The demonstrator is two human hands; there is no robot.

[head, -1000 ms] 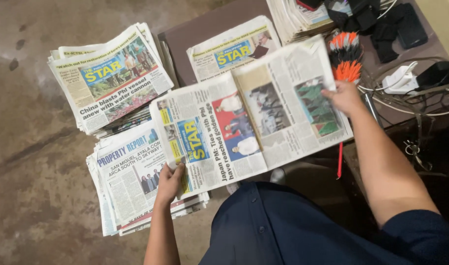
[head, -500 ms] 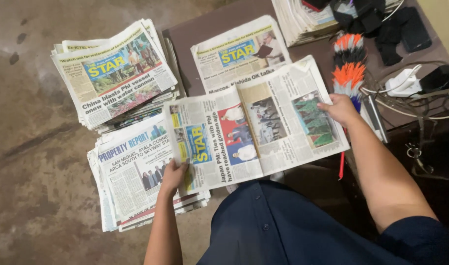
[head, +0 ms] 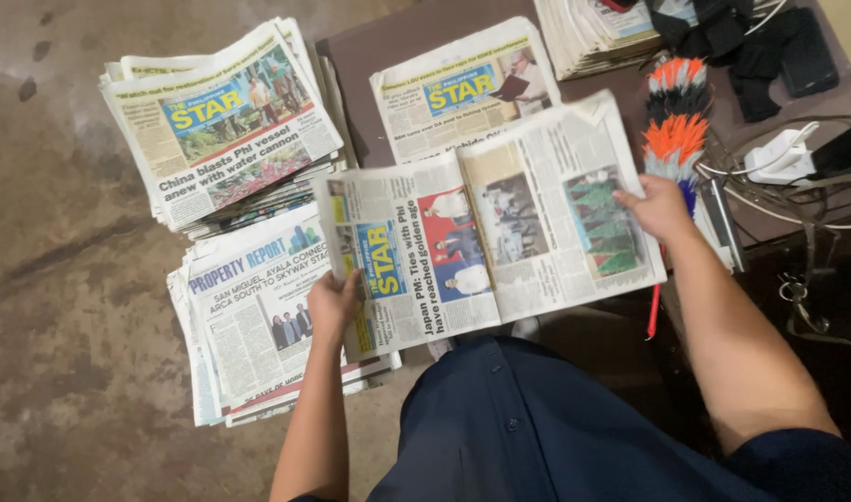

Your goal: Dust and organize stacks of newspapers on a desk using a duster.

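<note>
I hold an open newspaper [head: 486, 228] spread flat in front of my body, above my dark blue shirt. My left hand [head: 331, 307] grips its left edge near the front page. My right hand [head: 656, 206] grips its right edge over a colour photo. Below the left edge lies a stack of newspapers [head: 249, 321] on the floor. A second stack [head: 216, 121] sits further away to the left. A folded newspaper [head: 458, 88] rests on a brown table [head: 379, 51] just beyond the open one.
An orange, black and white feather duster [head: 675, 116] lies on the table by my right hand. More stacked papers [head: 588, 33], black items [head: 765, 37], a white charger [head: 779, 158] and cables sit at the far right. Concrete floor [head: 53, 279] is on the left.
The open newspaper has shifted slightly away from me and to the right in view, with both hands still gripping its edges. The stacks have not moved.
</note>
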